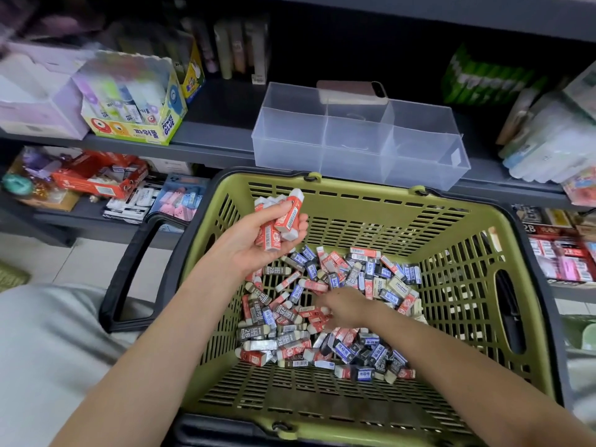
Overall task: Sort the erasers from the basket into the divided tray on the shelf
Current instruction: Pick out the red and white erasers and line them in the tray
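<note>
Two bare forearms reach over the near rim of the green basket (322,398). The right hand (346,309) is down in the heap of loose erasers (364,346) on the basket floor, fingers blurred; whether they pinch one I cannot tell. The raised left hand (258,235) grips a bundle of red-sleeved erasers (283,217). The clear divided tray (354,146) stands on the shelf (209,137) just behind the basket
</note>
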